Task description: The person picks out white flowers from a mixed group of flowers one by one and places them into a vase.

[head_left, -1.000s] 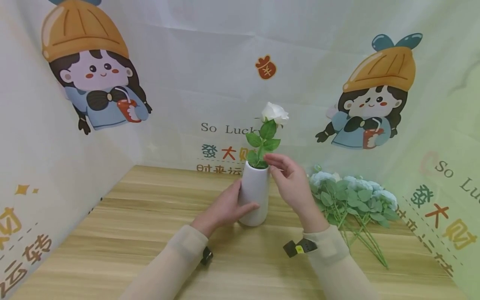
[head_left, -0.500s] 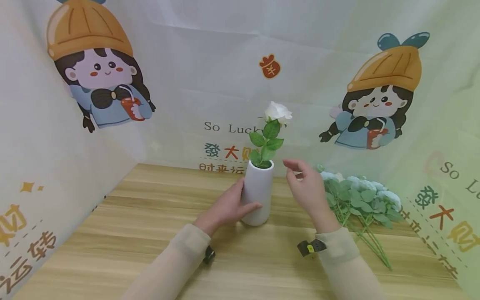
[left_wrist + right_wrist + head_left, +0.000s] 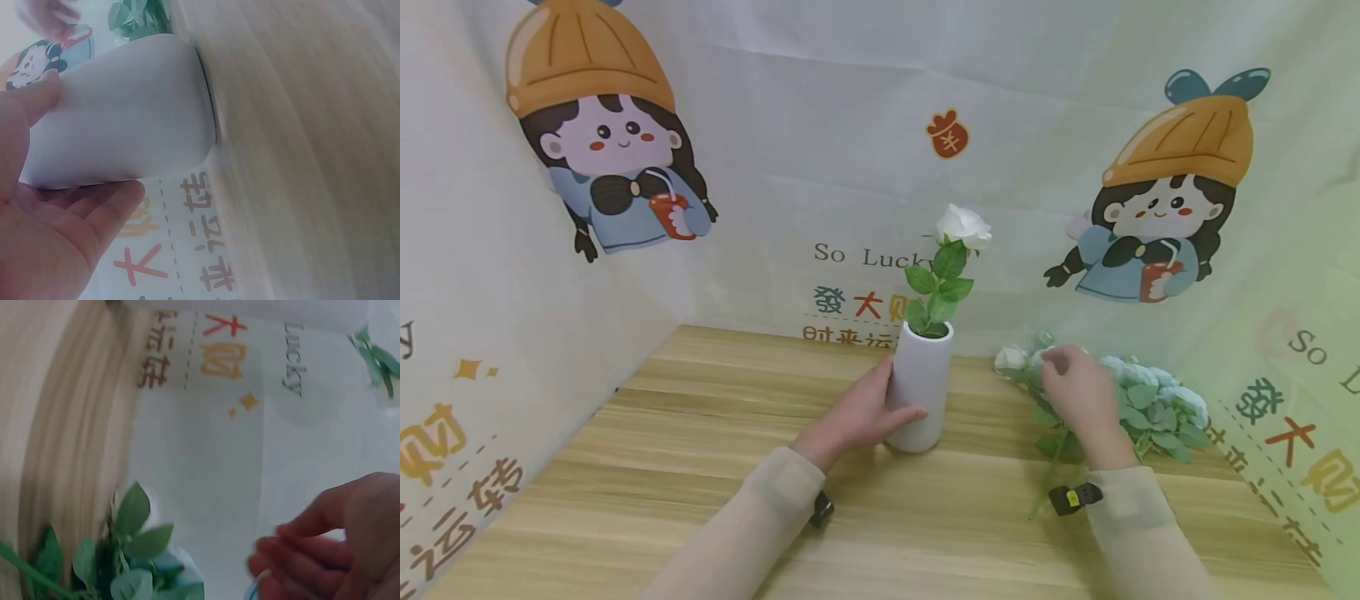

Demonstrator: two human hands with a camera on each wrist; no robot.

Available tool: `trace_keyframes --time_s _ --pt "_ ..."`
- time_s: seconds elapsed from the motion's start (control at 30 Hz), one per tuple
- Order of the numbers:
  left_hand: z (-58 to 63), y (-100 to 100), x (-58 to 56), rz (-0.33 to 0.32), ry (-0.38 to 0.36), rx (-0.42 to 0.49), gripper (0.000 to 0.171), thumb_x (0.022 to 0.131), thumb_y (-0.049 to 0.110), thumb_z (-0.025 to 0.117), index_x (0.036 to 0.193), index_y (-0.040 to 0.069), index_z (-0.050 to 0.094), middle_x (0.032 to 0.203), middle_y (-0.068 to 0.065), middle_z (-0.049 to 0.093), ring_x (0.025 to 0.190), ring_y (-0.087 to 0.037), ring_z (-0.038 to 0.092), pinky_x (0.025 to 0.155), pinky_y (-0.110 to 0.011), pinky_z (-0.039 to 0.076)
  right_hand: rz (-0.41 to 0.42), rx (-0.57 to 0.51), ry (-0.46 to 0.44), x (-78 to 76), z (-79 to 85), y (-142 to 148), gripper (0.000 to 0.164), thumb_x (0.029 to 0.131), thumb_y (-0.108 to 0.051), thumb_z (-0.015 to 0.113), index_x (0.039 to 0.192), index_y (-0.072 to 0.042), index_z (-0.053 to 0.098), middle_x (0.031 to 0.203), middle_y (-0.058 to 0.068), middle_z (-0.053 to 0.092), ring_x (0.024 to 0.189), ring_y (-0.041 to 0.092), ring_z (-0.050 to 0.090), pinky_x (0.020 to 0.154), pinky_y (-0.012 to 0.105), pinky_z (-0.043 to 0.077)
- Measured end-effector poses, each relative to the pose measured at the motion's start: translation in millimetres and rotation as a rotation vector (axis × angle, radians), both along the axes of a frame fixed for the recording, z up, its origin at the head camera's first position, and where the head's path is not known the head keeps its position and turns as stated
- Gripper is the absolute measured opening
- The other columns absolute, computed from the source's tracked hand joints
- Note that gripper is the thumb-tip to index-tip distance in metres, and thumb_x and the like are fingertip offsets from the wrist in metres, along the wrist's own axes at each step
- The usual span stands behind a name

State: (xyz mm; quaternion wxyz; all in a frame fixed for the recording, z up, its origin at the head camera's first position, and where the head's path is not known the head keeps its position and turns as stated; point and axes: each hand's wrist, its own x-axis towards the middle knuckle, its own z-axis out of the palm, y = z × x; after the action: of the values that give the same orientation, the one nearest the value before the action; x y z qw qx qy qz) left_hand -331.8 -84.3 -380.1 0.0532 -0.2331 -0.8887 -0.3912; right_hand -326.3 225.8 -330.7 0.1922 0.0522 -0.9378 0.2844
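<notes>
Bunch point(image 3: 1142, 395) is laid right of vase point(image 3: 919, 387), blossoms point(image 3: 1186, 402) at back, stems point(image 3: 1059, 457) in front; right hand point(image 3: 1086, 396), nearer, is held over bunch's left part, fingers loosely bent, narrowly spaced, nothing seen between; contact cannot be told. Upright vase is gripped by left hand point(image 3: 853, 410). Rose point(image 3: 951, 259) is stood inside.

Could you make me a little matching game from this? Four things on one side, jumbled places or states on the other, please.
Column one
1. Vase
2. Left hand
3. Highest white rose
4. Pale blue flowers

Column two
A. Sticking up out of the vase
B. In a heap by the right hand
C. Upright on the table
D. Gripping the vase's side

Right pairs: 1-C; 2-D; 3-A; 4-B
</notes>
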Motion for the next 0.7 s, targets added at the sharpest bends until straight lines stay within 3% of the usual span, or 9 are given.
trace_keyframes --time_s 0.07,0.13,0.2,0.23,0.3,0.43,0.7 --pt "0.5 0 0.4 -0.002 -0.001 0.004 0.084 0.088 0.041 0.077 0.148 0.006 0.029 0.133 -0.01 0.049 0.117 -0.019 0.049 0.101 -0.043 0.045 -0.044 0.063 -0.091 1.1 3.3 12 0.029 0.1 -0.018 0.045 0.095 0.003 0.065 0.086 0.02 0.064 0.073 0.032 0.058 0.058 0.045 0.051" --pt "0.8 0 0.5 0.001 0.001 0.001 0.084 0.088 0.041 0.076 0.148 0.006 0.029 0.133 -0.01 0.049 0.116 -0.018 0.049 0.101 -0.043 0.045 -0.073 0.124 -0.192 1.6 5.1 22 0.032 0.098 -0.018 0.046 0.072 -0.002 0.057 0.063 0.011 0.054 0.056 0.025 0.049 0.046 0.036 0.043" --pt "0.5 0 0.4 0.001 0.004 -0.002 0.085 0.088 0.042 0.076 0.148 0.006 0.029 0.133 -0.01 0.049 0.116 -0.019 0.049 0.101 -0.043 0.045 -0.091 0.176 -0.302 2.4 5.0 31 0.035 0.097 -0.021 0.049 0.064 -0.008 0.05 0.058 0.005 0.045 0.05 0.02 0.042 0.042 0.032 0.037" --pt "0.3 0 0.3 0.001 0.005 -0.002 0.085 0.088 0.042 0.076 0.148 0.006 0.029 0.133 -0.01 0.049 0.116 -0.019 0.049 0.101 -0.043 0.045 -0.092 0.198 -0.353 2.3 4.4 34 0.036 0.097 -0.022 0.05 0.063 -0.009 0.049 0.058 0.004 0.043 0.05 0.02 0.04 0.042 0.032 0.036" --pt "-0.3 1 -0.1 0.004 0.005 0.0 0.085 0.087 0.042 0.077 0.148 0.006 0.029 0.133 -0.01 0.049 0.117 -0.018 0.049 0.101 -0.043 0.045 -0.083 0.231 -0.422 2.5 2.6 39 0.034 0.097 -0.025 0.053 0.072 -0.003 0.058 0.069 0.012 0.055 0.059 0.025 0.05 0.048 0.038 0.044" --pt "-1.6 1 -0.8 0.009 0.002 -0.002 0.085 0.087 0.042 0.077 0.148 0.006 0.029 0.133 -0.009 0.049 0.117 -0.018 0.049 0.101 -0.042 0.044 -0.063 0.308 -0.46 1.2 -3.0 44 0.036 0.097 -0.024 0.055 0.093 0.01 0.065 0.095 0.027 0.062 0.078 0.035 0.058 0.066 0.051 0.052" --pt "-2.3 1 -1.9 0.014 -0.001 0.0 0.086 0.087 0.042 0.077 0.149 0.007 0.028 0.136 -0.01 0.048 0.119 -0.019 0.048 0.102 -0.043 0.044 -0.058 0.285 -0.492 -1.2 -11.9 48 0.02 0.092 -0.013 0.059 0.083 0.005 0.063 0.083 0.02 0.06 0.072 0.031 0.055 0.061 0.044 0.051"
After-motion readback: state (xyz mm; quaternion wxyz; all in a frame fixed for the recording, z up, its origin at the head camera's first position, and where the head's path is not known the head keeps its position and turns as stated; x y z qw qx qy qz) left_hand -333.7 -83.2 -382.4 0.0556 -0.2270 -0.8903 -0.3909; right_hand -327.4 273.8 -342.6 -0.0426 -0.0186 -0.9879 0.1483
